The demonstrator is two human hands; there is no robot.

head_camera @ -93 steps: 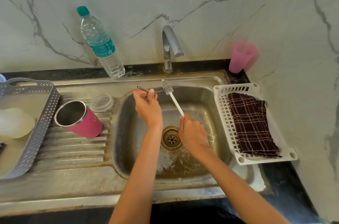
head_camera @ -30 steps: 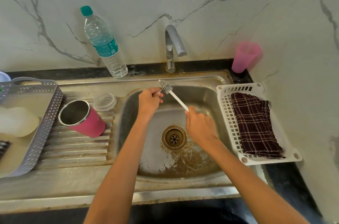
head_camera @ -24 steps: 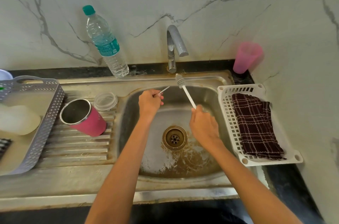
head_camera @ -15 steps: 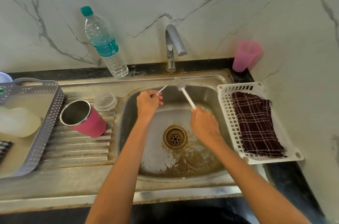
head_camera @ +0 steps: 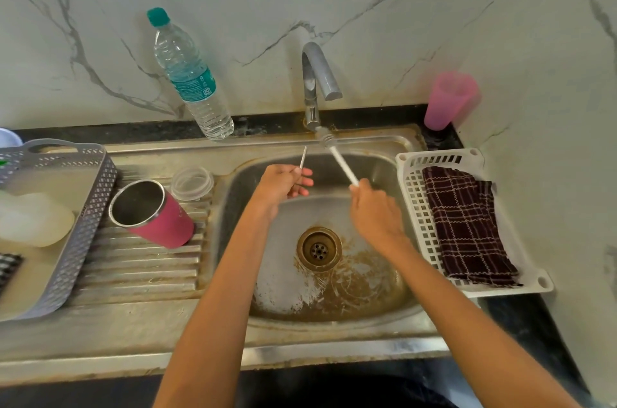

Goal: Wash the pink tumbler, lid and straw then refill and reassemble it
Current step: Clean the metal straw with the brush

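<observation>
The person is leaning over the sink (head_camera: 233,200) set in the middle of the bench. The left hand (head_camera: 282,182) is pinching a thin metal straw (head_camera: 303,158) between curled fingers (head_camera: 302,174), its free end pointing up toward the back edge. The right hand (head_camera: 374,210) is gripping the white handle of a small brush (head_camera: 342,164), whose blurred bristle end is reaching up just below the tap (head_camera: 315,80); straw and brush are apart. The pink tumbler (head_camera: 157,215) is sitting mouth-up on the ribbed draining board (head_camera: 140,267) left of the basin, with the clear lid (head_camera: 192,183) lying just behind it. A water bottle (head_camera: 190,77) is standing at the back edge and a pink cup (head_camera: 449,100) in the back right corner. A white basket (head_camera: 414,194) at the right edge is holding a checked cloth (head_camera: 464,224), and a grey tray (head_camera: 83,230) is lying at the left edge.
</observation>
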